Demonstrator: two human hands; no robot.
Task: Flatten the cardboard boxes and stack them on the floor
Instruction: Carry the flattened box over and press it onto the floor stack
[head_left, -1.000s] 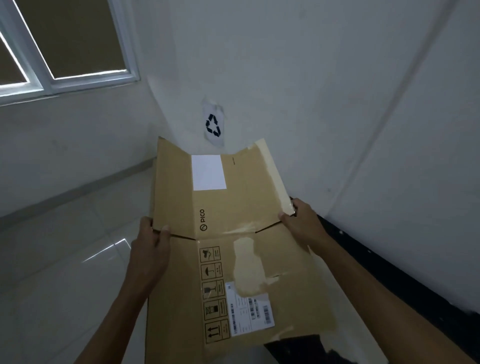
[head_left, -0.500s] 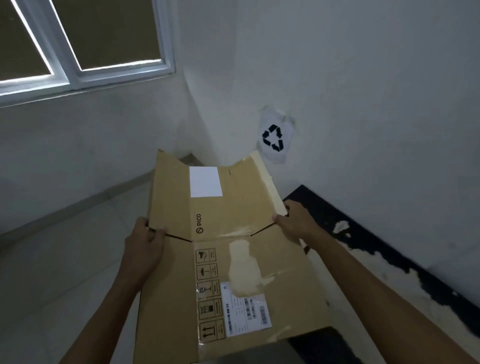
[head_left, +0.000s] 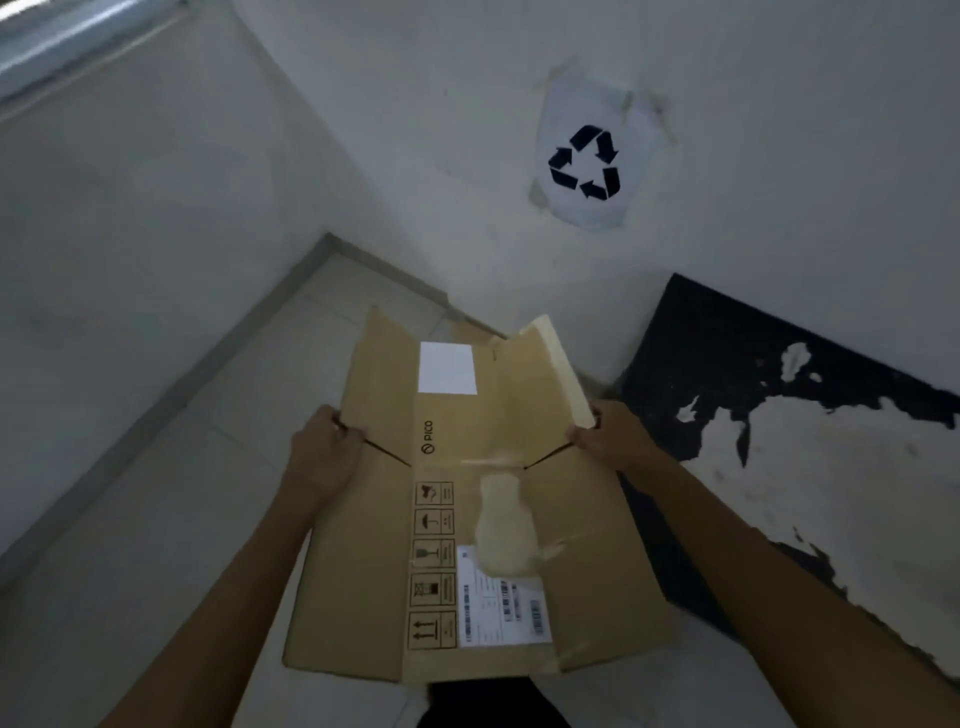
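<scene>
The flattened cardboard box (head_left: 467, 519) was held above the tiled floor (head_left: 156, 545), near the corner. The left hand (head_left: 324, 457) gripped its left edge and the right hand (head_left: 608, 436) its right edge, fingers curled around the cardboard. A recycling sign (head_left: 587, 163) hung on the far wall.

Flattened brown cardboard box (head_left: 467, 519), held off the floor between the left hand (head_left: 322, 457) and right hand (head_left: 608, 441), each gripping a side edge at the flap slits. Far flaps extend beyond the hands; the main panel runs back towards the person. Upper face carries a blank white label, "PICO" print, a column of handling symbols, a barcoded shipping label and torn tape residue.
</scene>
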